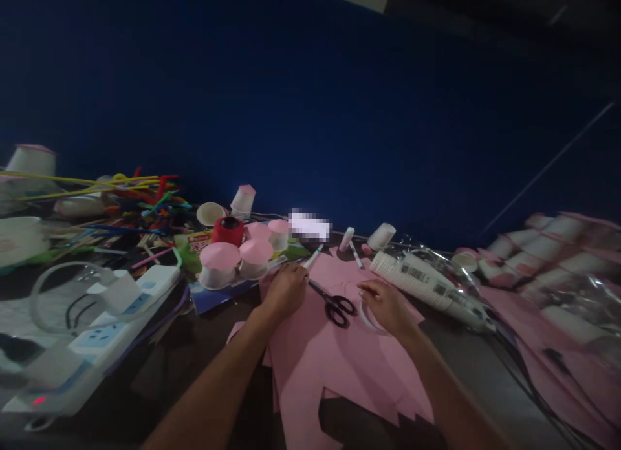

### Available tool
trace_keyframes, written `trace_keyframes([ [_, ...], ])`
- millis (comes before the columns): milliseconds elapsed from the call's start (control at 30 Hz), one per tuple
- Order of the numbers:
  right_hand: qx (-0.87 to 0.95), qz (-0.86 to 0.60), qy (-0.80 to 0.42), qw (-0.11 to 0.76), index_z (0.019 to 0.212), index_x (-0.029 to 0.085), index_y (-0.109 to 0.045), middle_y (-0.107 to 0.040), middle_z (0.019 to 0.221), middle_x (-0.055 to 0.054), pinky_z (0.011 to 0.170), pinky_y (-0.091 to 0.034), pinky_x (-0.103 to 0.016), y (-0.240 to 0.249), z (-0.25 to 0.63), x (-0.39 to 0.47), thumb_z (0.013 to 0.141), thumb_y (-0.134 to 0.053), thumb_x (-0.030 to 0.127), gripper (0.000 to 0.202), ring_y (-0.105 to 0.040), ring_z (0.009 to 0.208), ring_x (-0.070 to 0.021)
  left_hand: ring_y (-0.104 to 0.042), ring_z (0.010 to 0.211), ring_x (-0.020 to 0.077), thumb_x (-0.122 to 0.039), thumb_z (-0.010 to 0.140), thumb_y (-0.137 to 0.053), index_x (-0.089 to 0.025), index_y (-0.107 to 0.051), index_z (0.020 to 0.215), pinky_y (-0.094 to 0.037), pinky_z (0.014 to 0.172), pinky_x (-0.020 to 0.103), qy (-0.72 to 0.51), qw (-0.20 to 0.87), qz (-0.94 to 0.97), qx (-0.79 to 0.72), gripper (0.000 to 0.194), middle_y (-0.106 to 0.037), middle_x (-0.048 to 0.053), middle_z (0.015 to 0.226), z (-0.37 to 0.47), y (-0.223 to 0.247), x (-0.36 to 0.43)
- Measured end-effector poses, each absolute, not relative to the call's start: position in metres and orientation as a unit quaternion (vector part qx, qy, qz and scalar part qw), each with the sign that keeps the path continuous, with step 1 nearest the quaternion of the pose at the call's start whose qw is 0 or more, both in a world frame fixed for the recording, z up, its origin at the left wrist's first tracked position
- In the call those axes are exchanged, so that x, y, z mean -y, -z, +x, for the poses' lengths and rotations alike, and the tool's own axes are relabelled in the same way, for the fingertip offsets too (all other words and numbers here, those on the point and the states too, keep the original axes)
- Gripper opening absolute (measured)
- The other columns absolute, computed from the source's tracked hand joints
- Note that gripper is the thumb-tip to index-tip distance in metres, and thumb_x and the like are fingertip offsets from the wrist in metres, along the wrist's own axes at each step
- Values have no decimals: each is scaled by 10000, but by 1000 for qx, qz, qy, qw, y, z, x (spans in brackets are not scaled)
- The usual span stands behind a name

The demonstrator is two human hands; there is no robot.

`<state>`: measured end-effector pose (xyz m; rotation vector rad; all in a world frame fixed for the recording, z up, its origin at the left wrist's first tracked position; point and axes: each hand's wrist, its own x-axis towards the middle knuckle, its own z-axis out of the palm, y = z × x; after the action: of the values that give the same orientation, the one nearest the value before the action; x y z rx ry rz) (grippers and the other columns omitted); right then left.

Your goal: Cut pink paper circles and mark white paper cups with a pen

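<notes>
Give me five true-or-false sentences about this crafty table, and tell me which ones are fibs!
1. The right hand wears a glove. False: it is bare.
2. Black-handled scissors lie on pink paper. True.
3. A red light glows on the power strip. True.
4. The power strip lies to the right of both hands. False: it lies to their left.
5. Stacked paper cups lie in clear plastic, on the right side of the picture. True.

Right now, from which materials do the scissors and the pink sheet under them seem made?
Scissors: handles probably smooth plastic, being black, rounded loops; blade material is hard to tell. Pink sheet: probably matte paper or thin card, showing angular cut edges and no shine.
</notes>
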<state>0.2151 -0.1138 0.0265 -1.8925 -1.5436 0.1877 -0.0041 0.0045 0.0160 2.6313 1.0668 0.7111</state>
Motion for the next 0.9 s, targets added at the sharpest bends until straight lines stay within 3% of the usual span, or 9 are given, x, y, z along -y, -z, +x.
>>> trace_keyframes([
  [133, 620, -726, -65, 291, 963, 203, -714, -714, 996, -88, 847, -476, -373, -34, 210, 111, 818, -516, 242, 247, -644, 923, -234, -567, 1003, 225, -138, 842, -417, -161, -633, 1032, -407, 899, 332, -231, 124, 878, -401, 289, -611, 125, 1132, -6, -14, -5],
  [367, 678, -715, -77, 153, 940, 231, -690, -676, 963, -61, 799, -404, -305, -31, 177, 110, 795, -570, 206, 189, -587, 930, -219, -569, 996, 238, -163, 853, -424, -147, -648, 978, -409, 884, 345, -184, 94, 895, -394, 257, -621, 132, 1057, -6, -15, -6],
  [533, 682, -719, -48, 123, 1038, 224, -631, -666, 973, -65, 794, -350, -316, -27, 174, 112, 779, -560, 162, 275, -572, 918, -225, -568, 978, 261, -195, 852, -450, -153, -656, 881, -422, 844, 371, -161, 75, 904, -389, 213, -627, 129, 1010, -7, -17, -5],
  [667, 685, -719, -45, 113, 959, 219, -634, -667, 941, -50, 793, -319, -320, -25, 182, 114, 770, -548, 152, 218, -564, 926, -226, -572, 970, 268, -211, 869, -434, -159, -656, 870, -427, 832, 388, -160, 59, 903, -394, 227, -635, 117, 979, -7, -18, -4],
  [900, 645, -753, -35, 121, 1002, 214, -625, -674, 999, -58, 843, -296, -350, -27, 204, 118, 787, -520, 164, 245, -563, 963, -237, -573, 997, 286, -203, 839, -455, -169, -618, 1081, -450, 814, 419, -152, 54, 885, -437, 293, -575, 128, 1171, -8, -17, -2],
])
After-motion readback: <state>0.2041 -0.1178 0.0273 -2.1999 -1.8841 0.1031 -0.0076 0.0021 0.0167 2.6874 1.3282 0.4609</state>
